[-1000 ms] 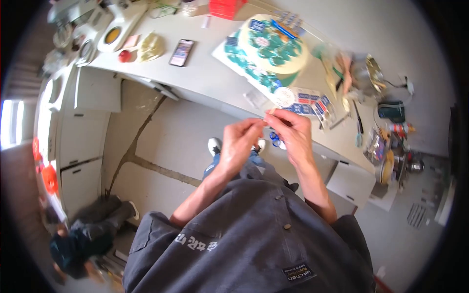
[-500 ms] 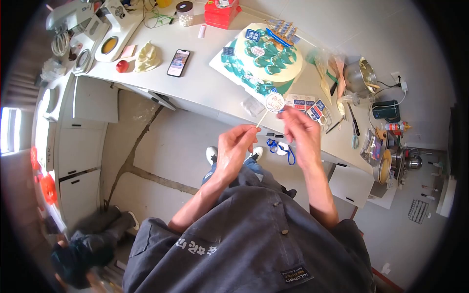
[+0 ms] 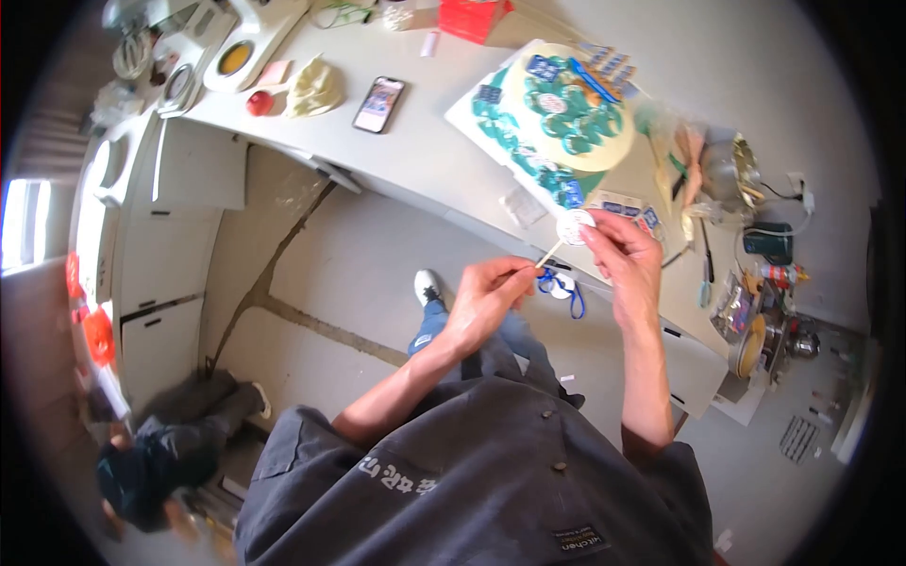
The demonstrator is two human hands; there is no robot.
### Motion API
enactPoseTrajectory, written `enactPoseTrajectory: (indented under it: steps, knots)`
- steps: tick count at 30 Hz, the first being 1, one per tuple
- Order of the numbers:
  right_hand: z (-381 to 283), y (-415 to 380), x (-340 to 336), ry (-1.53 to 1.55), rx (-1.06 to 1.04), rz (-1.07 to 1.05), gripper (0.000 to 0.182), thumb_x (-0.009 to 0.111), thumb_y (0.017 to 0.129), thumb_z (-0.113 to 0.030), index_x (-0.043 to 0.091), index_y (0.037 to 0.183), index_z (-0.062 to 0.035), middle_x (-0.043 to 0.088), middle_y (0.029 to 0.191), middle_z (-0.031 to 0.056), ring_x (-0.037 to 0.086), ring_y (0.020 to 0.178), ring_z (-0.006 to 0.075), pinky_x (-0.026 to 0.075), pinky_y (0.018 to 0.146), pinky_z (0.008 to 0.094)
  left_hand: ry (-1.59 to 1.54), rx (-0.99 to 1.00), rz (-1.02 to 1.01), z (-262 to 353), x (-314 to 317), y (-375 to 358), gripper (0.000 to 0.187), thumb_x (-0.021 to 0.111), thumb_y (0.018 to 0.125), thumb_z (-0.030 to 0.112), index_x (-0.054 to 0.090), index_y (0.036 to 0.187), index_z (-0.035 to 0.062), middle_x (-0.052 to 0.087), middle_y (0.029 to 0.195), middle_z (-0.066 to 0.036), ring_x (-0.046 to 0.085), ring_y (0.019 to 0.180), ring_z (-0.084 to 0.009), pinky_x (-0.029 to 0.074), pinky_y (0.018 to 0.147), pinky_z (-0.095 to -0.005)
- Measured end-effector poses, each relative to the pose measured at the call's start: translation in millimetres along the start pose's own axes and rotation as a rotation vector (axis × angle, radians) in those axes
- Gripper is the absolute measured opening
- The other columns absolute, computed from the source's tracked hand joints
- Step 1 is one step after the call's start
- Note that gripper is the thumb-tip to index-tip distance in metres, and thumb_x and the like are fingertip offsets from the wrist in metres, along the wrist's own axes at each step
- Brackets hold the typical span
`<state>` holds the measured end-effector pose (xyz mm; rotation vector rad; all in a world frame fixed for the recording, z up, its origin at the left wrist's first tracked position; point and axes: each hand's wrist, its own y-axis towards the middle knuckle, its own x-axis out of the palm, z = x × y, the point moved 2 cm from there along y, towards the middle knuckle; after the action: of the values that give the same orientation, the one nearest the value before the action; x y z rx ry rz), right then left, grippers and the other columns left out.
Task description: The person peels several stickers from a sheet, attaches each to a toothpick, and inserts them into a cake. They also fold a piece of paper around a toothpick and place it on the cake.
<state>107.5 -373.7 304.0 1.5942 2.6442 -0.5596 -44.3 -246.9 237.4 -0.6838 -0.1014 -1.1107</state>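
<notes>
A round white cake topper (image 3: 572, 226) with lettering is held up between my two hands, in front of the counter edge. My left hand (image 3: 491, 300) is closed in a pinch round the lower end of its thin stick. The fingers of my right hand (image 3: 630, 264) grip the rim of the disc. Just beyond stands a two-tiered white cake (image 3: 612, 143) with green piped cream and small plaques, on a board. A blue and brown toy ship (image 3: 596, 80) sits on its upper tier. Printed topper sheets (image 3: 623, 204) and a clear plastic packet (image 3: 522, 206) lie beside the cake.
A phone (image 3: 379, 104), a cream-coloured cloth (image 3: 313, 90) and a red ball-like object (image 3: 259, 103) lie on the counter at left. Piping bags (image 3: 692, 160), a metal bowl (image 3: 731, 174) and a whisk (image 3: 705, 288) are at right. Another person (image 3: 170, 462) is at lower left.
My view has shifted, so the counter and cake appear farther right. My right hand has closed on the disc, where its fingers were beside it before. My left hand still pinches the stick.
</notes>
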Motion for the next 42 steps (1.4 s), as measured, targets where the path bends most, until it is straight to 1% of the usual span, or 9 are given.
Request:
enactPoseTrajectory:
  steps: [5, 7, 12, 15, 19, 30, 33, 36, 42]
  knots:
    - [4, 15, 1, 0.026, -0.021, 0.052, 0.028, 0.078, 0.089, -0.005, 0.075, 0.117, -0.0033, 0.071, 0.088, -0.0009, 0.047, 0.064, 0.0008, 0.031, 0.052, 0.0186, -0.039, 0.081, -0.019, -5, -10, 11, 0.040, 0.054, 0.108, 0.029, 0.067, 0.124, -0.0054, 0.071, 0.093, -0.007, 0.062, 0.080, -0.0129, 0.053, 0.075, -0.0288]
    - [-6, 26, -2, 0.031, -0.138, 0.121, 0.029, 0.077, 0.090, -0.006, 0.074, 0.119, -0.0027, 0.070, 0.088, -0.0016, 0.045, 0.063, 0.0004, 0.030, 0.052, 0.0184, -0.098, 0.144, 0.031, -1, -13, 11, 0.045, 0.051, 0.109, 0.033, 0.064, 0.129, -0.0052, 0.071, 0.098, -0.009, 0.063, 0.082, -0.0135, 0.055, 0.078, -0.0295]
    - [-52, 63, -28, 0.015, -0.509, 0.296, 0.033, 0.073, 0.095, -0.008, 0.071, 0.127, -0.0026, 0.067, 0.092, -0.0027, 0.038, 0.063, -0.0001, 0.027, 0.053, 0.0175, 0.034, 0.027, 0.101, -26, -44, 10, 0.042, 0.052, 0.108, 0.030, 0.064, 0.131, -0.0031, 0.072, 0.099, -0.010, 0.065, 0.084, -0.0137, 0.056, 0.078, -0.0304]
    - [-76, 78, -24, -0.083, -0.565, 0.374, 0.032, 0.071, 0.097, -0.010, 0.071, 0.128, -0.0025, 0.067, 0.092, -0.0031, 0.037, 0.064, 0.0001, 0.026, 0.053, 0.0181, 0.073, -0.048, 0.165, -37, -60, 7, 0.036, 0.054, 0.106, 0.022, 0.067, 0.126, -0.0046, 0.072, 0.096, -0.010, 0.066, 0.082, -0.0144, 0.056, 0.077, -0.0301]
    - [-73, 105, -26, -0.131, -0.550, 0.365, 0.030, 0.071, 0.099, -0.013, 0.072, 0.128, -0.0043, 0.067, 0.092, -0.0030, 0.038, 0.065, -0.0001, 0.027, 0.054, 0.0184, 0.107, -0.084, 0.214, -45, -75, 7, 0.035, 0.053, 0.104, 0.017, 0.066, 0.125, -0.0073, 0.073, 0.096, -0.011, 0.066, 0.082, -0.0148, 0.056, 0.077, -0.0301]
    - [-57, 144, -22, -0.157, -0.652, 0.300, 0.027, 0.073, 0.097, -0.011, 0.075, 0.123, -0.0066, 0.063, 0.084, -0.0056, 0.045, 0.067, 0.0017, 0.036, 0.059, 0.0172, 0.090, -0.117, 0.285, -52, -83, 11, 0.033, 0.055, 0.101, 0.014, 0.067, 0.124, -0.0066, 0.073, 0.094, -0.011, 0.065, 0.078, -0.0131, 0.055, 0.074, -0.0284]
    - [-58, 150, -30, -0.243, -0.633, 0.316, 0.023, 0.073, 0.096, -0.010, 0.077, 0.118, -0.0071, 0.066, 0.088, -0.0051, 0.047, 0.068, 0.0011, 0.038, 0.060, 0.0170, 0.047, -0.118, 0.284, -58, -80, 17, 0.031, 0.057, 0.101, 0.012, 0.068, 0.123, -0.0061, 0.074, 0.093, -0.011, 0.065, 0.077, -0.0134, 0.055, 0.073, -0.0281]
    - [-59, 158, -30, -0.173, -0.702, 0.251, 0.022, 0.073, 0.095, -0.007, 0.077, 0.117, -0.0076, 0.067, 0.094, -0.0045, 0.049, 0.069, 0.0013, 0.038, 0.059, 0.0173, 0.086, -0.110, 0.272, -59, -78, 20, 0.032, 0.059, 0.102, 0.016, 0.068, 0.123, -0.0067, 0.073, 0.093, -0.012, 0.066, 0.078, -0.0149, 0.056, 0.074, -0.0295]
    - [-49, 165, -24, -0.167, -0.722, 0.168, 0.020, 0.072, 0.095, -0.005, 0.077, 0.115, -0.0060, 0.069, 0.098, -0.0020, 0.052, 0.073, 0.0026, 0.040, 0.062, 0.0182, 0.099, -0.134, 0.258, -57, -72, 22, 0.033, 0.060, 0.102, 0.016, 0.068, 0.123, -0.0070, 0.072, 0.092, -0.012, 0.066, 0.079, -0.0149, 0.057, 0.075, -0.0300]
